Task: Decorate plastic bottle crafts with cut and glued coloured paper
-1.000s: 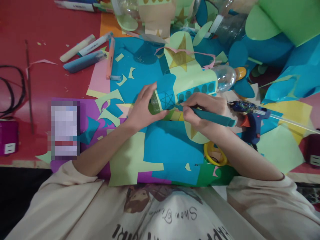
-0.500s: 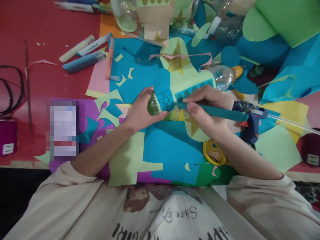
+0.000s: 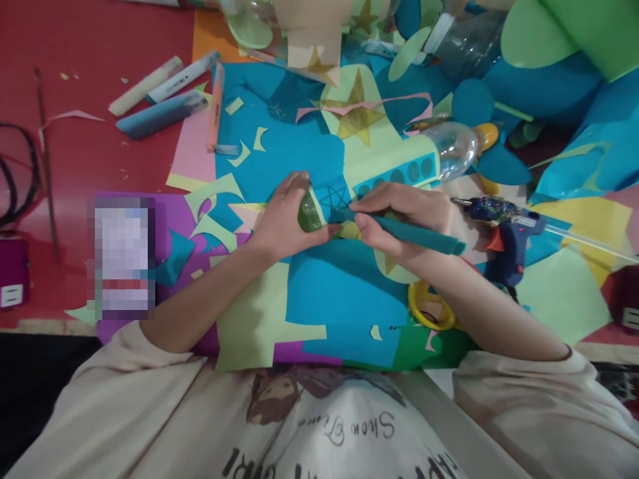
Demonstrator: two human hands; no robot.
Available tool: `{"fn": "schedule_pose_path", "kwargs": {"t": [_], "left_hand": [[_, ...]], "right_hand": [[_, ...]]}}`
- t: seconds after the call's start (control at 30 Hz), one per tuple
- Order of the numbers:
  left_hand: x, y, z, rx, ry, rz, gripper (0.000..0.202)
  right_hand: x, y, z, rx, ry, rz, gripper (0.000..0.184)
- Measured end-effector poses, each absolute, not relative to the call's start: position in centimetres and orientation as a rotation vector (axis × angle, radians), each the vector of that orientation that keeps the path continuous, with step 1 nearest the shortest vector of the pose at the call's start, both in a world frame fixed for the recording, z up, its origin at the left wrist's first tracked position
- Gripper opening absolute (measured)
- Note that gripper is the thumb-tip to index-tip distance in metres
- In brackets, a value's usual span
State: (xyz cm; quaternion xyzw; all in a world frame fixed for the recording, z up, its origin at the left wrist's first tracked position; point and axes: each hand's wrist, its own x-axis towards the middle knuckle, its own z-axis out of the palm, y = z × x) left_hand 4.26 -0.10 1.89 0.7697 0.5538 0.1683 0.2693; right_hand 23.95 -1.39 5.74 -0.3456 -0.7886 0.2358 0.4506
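A plastic bottle (image 3: 399, 163) wrapped in pale green and blue paper lies on its side across the coloured sheets, its yellow cap to the right. My left hand (image 3: 284, 219) is closed around the bottle's green bottom end. My right hand (image 3: 399, 216) grips a teal marker (image 3: 414, 233), whose tip touches the blue paper band just below a drawn star (image 3: 333, 197).
A blue hot glue gun (image 3: 504, 229) lies right of my right hand. Yellow-handled scissors (image 3: 432, 309) sit under my right forearm. Several markers (image 3: 160, 93) lie at upper left on the red table. More paper-covered bottles crowd the back. A black cable (image 3: 20, 173) runs at far left.
My right hand has slid the marker tip left, from beside the row of blue dots to just below the drawn star. My left hand has kept its hold on the bottle's end.
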Motion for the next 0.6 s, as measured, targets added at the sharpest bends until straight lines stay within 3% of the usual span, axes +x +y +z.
{"fn": "schedule_pose_path", "kwargs": {"t": [0.6], "left_hand": [[4.06, -0.11, 1.74, 2.104, 1.506, 0.463, 0.061]], "right_hand": [[24.08, -1.41, 6.17, -0.87, -2.017, 0.569, 0.009]]}}
